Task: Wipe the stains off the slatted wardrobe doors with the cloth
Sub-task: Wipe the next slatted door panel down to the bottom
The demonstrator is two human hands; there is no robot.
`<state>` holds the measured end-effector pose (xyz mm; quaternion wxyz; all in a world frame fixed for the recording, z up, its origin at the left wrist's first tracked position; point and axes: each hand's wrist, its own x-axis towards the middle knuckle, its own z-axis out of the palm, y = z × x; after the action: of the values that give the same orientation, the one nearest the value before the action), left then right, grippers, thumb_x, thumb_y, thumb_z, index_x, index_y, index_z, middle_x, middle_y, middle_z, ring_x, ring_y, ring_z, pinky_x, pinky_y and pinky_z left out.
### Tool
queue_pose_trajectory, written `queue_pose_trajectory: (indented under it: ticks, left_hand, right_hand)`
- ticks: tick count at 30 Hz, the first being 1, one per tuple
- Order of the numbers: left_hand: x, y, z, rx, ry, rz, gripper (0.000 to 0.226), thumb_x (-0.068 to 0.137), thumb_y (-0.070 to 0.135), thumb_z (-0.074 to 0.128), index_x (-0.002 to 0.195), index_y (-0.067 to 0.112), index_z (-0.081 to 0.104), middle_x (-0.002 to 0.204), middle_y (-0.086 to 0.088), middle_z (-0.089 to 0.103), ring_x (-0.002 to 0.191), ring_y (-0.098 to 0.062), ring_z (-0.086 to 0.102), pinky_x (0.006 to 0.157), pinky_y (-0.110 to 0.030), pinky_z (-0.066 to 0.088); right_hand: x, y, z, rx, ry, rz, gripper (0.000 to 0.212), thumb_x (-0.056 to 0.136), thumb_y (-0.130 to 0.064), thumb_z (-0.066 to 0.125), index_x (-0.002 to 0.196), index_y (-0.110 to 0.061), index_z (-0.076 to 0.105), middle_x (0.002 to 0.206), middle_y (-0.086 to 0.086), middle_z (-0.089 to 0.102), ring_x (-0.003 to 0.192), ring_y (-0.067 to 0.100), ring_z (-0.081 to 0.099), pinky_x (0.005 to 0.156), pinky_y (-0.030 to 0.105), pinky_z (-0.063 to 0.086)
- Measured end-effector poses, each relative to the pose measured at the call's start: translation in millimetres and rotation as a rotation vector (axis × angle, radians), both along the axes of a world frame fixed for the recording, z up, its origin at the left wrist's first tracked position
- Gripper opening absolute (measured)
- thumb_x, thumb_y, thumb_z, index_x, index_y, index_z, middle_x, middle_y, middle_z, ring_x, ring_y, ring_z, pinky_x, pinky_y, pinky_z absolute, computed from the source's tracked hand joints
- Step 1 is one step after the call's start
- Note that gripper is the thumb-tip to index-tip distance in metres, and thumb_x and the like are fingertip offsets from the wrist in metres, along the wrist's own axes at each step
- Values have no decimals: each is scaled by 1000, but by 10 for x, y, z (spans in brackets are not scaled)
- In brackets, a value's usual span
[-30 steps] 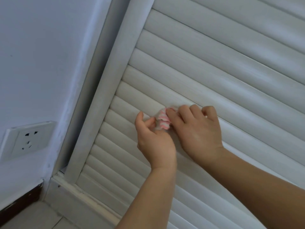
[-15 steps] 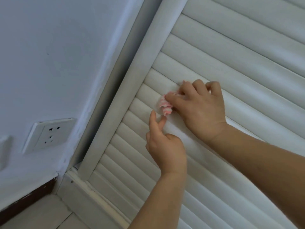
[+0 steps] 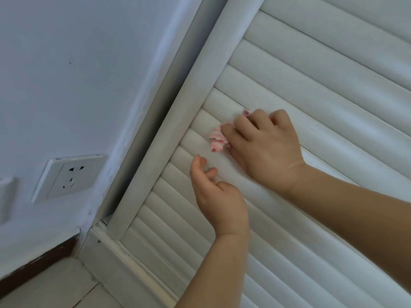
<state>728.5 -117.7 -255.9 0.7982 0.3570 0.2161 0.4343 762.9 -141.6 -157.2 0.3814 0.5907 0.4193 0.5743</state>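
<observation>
Left hand (image 3: pixel 219 194) has let go of cloth (image 3: pixel 219 140).

The slatted door (image 3: pixel 289 70) stood in a pale frame (image 3: pixel 169 134), its slats running crosswise. A bunched pink-and-white cloth (image 3: pixel 218 138) lay pressed against one slat near the frame's edge. Pale floor (image 3: pixel 44 290) showed below the door's base rail.

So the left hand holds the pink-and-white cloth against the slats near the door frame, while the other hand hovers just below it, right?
Not quite: the head view shows the right hand holding the pink-and-white cloth against the slats near the door frame. The left hand hovers just below, holding nothing.
</observation>
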Motion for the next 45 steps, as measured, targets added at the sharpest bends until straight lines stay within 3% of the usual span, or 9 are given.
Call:
queue_pose_trajectory:
  ticks: [7,14,20,23,26,29,34,39,45]
  left_hand:
    - [41,85,-123,5,53,-2,62,79,-19,32,131,11,47,111,2,65,105,-12,58,91,-12,38]
    - [14,133,-167,45,74,-41,60,83,-16,32,133,16,45,107,20,59,116,-3,50,88,4,26]
    - [20,177,-195,131,70,-10,69,68,4,26,132,22,45,100,39,51,113,-5,51,101,-38,39]
    - [28,166,-205,145,87,11,71,64,5,25,131,20,47,98,39,52,111,-10,52,101,-37,38]
    - [24,154,-201,115,100,11,63,75,-8,32,130,18,47,95,36,54,112,-12,52,94,-11,33]
    - [48,148,-206,87,109,16,66,77,-19,34,130,18,48,94,34,55,112,-9,51,80,4,26]
    - [46,219,-228,51,61,-32,60,82,-18,33,128,18,49,97,24,61,107,7,45,84,6,25]
    - [67,461,-210,-361,-125,-17,26,91,9,36,104,10,59,102,-10,62,84,-14,57,73,-8,40]
    - [83,541,-303,-344,-110,13,30,92,-2,33,111,2,56,105,-12,58,83,-13,53,77,-17,41]
  right_hand:
    - [-93,-100,-65,93,31,-29,5,77,-17,66,75,-12,66,65,4,49,56,25,46,62,33,19]
    - [65,630,-83,160,79,-84,8,69,-15,59,62,-14,63,64,1,50,54,22,46,63,33,17]
    - [-8,279,-65,138,143,-62,6,73,-20,66,69,-16,66,64,2,51,49,24,46,64,33,19]
    - [-141,-22,-108,190,167,-45,20,83,-22,51,74,-14,67,64,4,52,49,26,47,63,34,19]
    - [-158,-61,-133,224,173,-43,25,84,-22,46,72,-13,66,64,4,51,49,26,47,63,35,19]
    - [-52,215,-135,235,150,-27,11,75,-19,66,64,-16,64,62,3,50,47,24,45,63,34,19]
    - [146,570,-19,233,175,-22,12,63,-19,80,68,-24,71,72,3,56,55,23,49,63,31,24]
    - [153,374,-93,201,211,64,15,73,-16,72,84,-26,73,80,6,61,62,27,52,62,31,23]
    - [21,-45,-399,22,238,37,19,76,-20,65,94,-22,72,75,6,58,57,25,49,62,35,21]
